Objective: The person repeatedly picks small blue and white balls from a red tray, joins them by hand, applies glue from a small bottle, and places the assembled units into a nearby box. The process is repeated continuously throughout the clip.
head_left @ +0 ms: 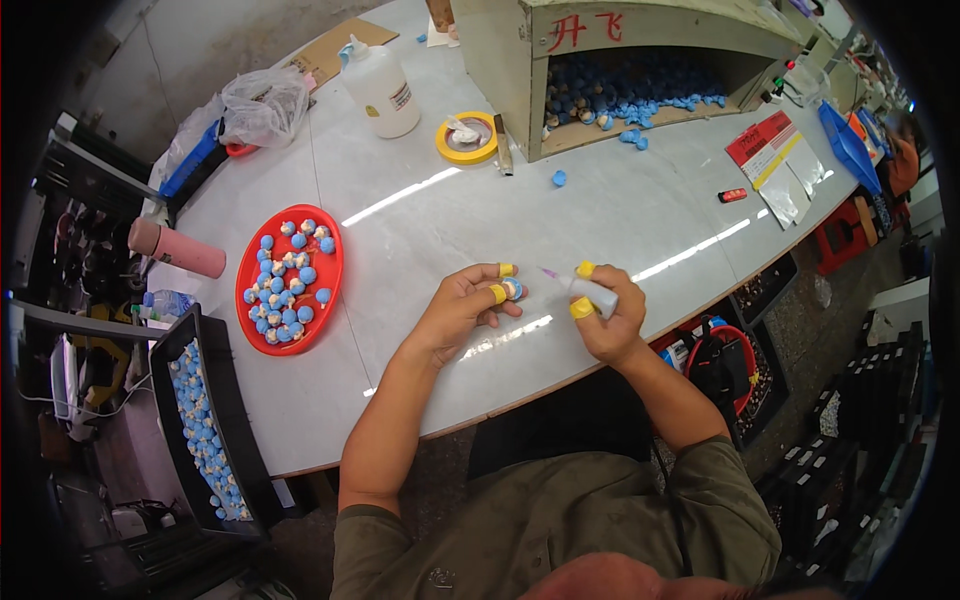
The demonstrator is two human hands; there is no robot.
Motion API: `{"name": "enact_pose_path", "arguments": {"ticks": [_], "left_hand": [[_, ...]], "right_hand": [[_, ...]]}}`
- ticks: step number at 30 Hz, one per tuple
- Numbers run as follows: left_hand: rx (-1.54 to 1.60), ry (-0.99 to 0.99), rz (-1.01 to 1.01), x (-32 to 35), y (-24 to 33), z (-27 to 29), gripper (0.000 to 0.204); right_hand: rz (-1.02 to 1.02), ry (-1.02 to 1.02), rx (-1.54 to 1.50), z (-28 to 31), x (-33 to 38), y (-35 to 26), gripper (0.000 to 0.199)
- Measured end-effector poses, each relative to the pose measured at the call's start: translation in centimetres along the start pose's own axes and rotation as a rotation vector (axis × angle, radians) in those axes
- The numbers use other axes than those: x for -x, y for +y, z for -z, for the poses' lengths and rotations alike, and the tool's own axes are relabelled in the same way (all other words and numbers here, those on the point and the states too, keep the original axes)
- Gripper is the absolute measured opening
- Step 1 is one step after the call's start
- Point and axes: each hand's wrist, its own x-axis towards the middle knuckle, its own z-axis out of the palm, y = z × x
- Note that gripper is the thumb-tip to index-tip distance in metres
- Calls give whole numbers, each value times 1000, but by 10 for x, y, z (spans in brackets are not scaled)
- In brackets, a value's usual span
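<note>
Between its yellow-wrapped fingertips, my left hand (470, 305) pinches a small blue-and-white round piece (513, 288) above the grey tabletop. My right hand (617, 318) is closed around a small whitish squeeze bottle (597, 297), with yellow wraps on its thumb and finger too. The bottle's thin purple nozzle tip (549, 272) points left toward the piece but stays apart from it. To the left of my left hand, a red round tray (336, 247) carries many blue balls with cream-coloured parts (288, 287).
A black bin (257, 440) of similar blue pieces stands at the table's left edge, near a pink bottle (180, 248). Farther back are a white jug (380, 90), yellow tape roll (450, 152) and open box (530, 80) of blue pieces. A red lighter (732, 195) lies right.
</note>
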Motion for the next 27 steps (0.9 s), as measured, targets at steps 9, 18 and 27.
{"name": "enact_pose_path", "arguments": {"ticks": [9, 18, 27], "left_hand": [[104, 40, 47, 4, 7, 4, 29], [225, 47, 26, -1, 2, 3, 34], [215, 27, -8, -2, 0, 6, 29]], "right_hand": [[-458, 85, 28, 93, -17, 45, 31], [-595, 259, 682, 207, -34, 107, 25], [-76, 381, 764, 144, -24, 50, 24]]}}
